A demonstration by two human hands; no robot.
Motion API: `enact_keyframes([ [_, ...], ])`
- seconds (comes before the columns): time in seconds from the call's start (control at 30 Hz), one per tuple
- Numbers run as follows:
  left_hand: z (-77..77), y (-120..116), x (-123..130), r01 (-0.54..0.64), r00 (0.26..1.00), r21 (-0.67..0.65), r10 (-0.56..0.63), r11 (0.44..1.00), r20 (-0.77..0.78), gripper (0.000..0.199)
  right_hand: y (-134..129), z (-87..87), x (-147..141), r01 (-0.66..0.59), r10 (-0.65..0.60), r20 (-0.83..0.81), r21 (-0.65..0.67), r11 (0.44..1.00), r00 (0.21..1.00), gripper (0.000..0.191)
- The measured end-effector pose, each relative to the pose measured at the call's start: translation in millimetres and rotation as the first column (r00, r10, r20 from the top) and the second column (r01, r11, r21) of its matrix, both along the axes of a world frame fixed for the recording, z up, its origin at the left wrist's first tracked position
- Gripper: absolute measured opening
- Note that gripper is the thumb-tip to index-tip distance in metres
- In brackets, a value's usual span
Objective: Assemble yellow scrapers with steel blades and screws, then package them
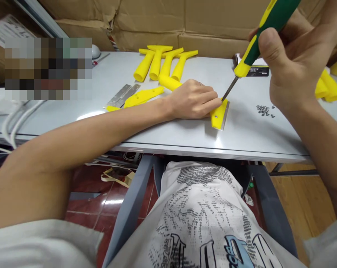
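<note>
My left hand (195, 99) is closed around the handle of a yellow plastic scraper (219, 116), pressing it down near the table's front edge. A thin metal blade (226, 114) shows along the scraper's right side, and one screw head sits in its face. In my right hand (295, 72) is a green and yellow screwdriver (277, 16), slanting down to the left. Its tip meets the scraper's upper end, close to my left fingers; the exact contact point is hidden. Small loose screws (262, 109) lie in a pile to the right.
Several yellow scraper handles (156, 67) lie at the back of the table (109, 126). Flat yellow pieces (143, 96) and metal blades (123, 95) rest left of my hand. More yellow parts (330, 85) are at far right, near a black card (257, 71). Cardboard (157, 22) stands behind.
</note>
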State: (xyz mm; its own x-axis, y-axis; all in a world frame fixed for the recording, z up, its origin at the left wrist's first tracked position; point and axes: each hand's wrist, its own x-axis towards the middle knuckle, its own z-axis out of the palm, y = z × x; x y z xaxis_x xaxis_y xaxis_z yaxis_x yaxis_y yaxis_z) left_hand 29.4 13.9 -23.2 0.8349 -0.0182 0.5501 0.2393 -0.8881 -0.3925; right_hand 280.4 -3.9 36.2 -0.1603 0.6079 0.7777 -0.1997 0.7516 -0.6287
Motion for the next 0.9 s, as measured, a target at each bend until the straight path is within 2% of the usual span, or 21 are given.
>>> enact_keyframes([
  [0.03, -0.4, 0.2, -0.1, 0.002, 1.000, -0.004, -0.002, 1.000, 0.004, 0.045, -2.4, -1.0, 0.1, 0.088, -0.092, 0.058, 0.064, 0.994, 0.994, 0.055],
  [0.07, -0.4, 0.2, -0.2, 0.003, 1.000, 0.004, -0.003, 1.000, 0.005, 0.044, -2.6, -1.9, -1.3, 0.141, -0.154, 0.057, 0.189, 0.972, 0.986, 0.054],
  [0.1, 0.1, 0.0, -0.3, 0.003, 1.000, 0.021, -0.003, 1.000, 0.001, 0.043, -0.6, -2.5, -3.7, 0.196, -0.203, -0.014, 0.324, 0.926, 0.979, 0.053],
  [0.13, 0.9, -0.2, -0.4, 0.002, 1.000, 0.042, -0.002, 0.999, -0.007, 0.041, 2.7, -2.8, -6.5, 0.231, -0.229, -0.051, 0.387, 0.893, 0.972, 0.049],
  [0.17, 2.0, -0.6, -0.4, 0.003, 1.000, 0.064, -0.002, 0.998, -0.013, 0.039, 6.4, -2.6, -9.3, 0.248, -0.250, -0.048, 0.401, 0.882, 0.967, 0.044],
  [0.27, 5.4, -2.0, -0.4, 0.050, 0.999, 0.147, -0.052, 0.988, 0.006, 0.031, 10.4, 0.3, -14.2, 0.213, -0.237, 0.044, 0.308, 0.927, 0.970, 0.041],
  [0.4, 5.8, -3.0, 0.2, 0.108, 0.989, 0.240, -0.129, 0.965, 0.073, 0.027, -4.5, 7.7, -14.5, 0.169, -0.189, 0.038, 0.297, 0.940, 0.981, 0.038],
  [0.47, 4.3, -2.5, 0.4, 0.072, 0.993, 0.224, -0.090, 0.972, 0.073, 0.028, -10.3, 10.5, -14.4, 0.174, -0.198, 0.034, 0.351, 0.920, 0.980, 0.046],
  [0.53, 2.9, -1.8, 0.4, 0.037, 0.998, 0.207, -0.048, 0.978, 0.049, 0.029, -9.6, 10.6, -14.4, 0.186, -0.209, 0.001, 0.453, 0.872, 0.978, 0.059],
  [0.6, 2.7, -1.4, 0.5, 0.026, 0.999, 0.219, -0.034, 0.975, 0.030, 0.029, -2.8, 7.9, -14.5, 0.235, -0.252, -0.029, 0.482, 0.844, 0.967, 0.053],
  [0.67, 4.2, -2.1, 0.8, 0.043, 0.998, 0.249, -0.051, 0.967, 0.026, 0.028, 7.2, 4.1, -14.9, 0.266, -0.288, -0.024, 0.465, 0.844, 0.957, 0.036],
  [0.7, 5.5, -2.8, 0.9, 0.053, 0.998, 0.262, -0.062, 0.963, 0.025, 0.028, 12.2, 2.6, -15.1, 0.265, -0.290, -0.017, 0.464, 0.845, 0.957, 0.033],
  [0.77, 8.5, -4.7, 1.3, 0.064, 0.997, 0.280, -0.070, 0.958, 0.013, 0.027, 19.9, 2.1, -15.2, 0.248, -0.274, -0.022, 0.500, 0.830, 0.961, 0.037],
  [0.87, 12.1, -7.5, 1.5, 0.043, 0.999, 0.278, -0.040, 0.960, -0.018, 0.031, 21.4, 7.8, -12.3, 0.279, -0.294, -0.074, 0.595, 0.754, 0.953, 0.040],
  [0.9, 12.6, -8.0, 1.5, 0.036, 0.999, 0.271, -0.031, 0.962, -0.023, 0.032, 19.4, 10.5, -10.3, 0.271, -0.310, -0.040, 0.602, 0.752, 0.950, 0.042],
])
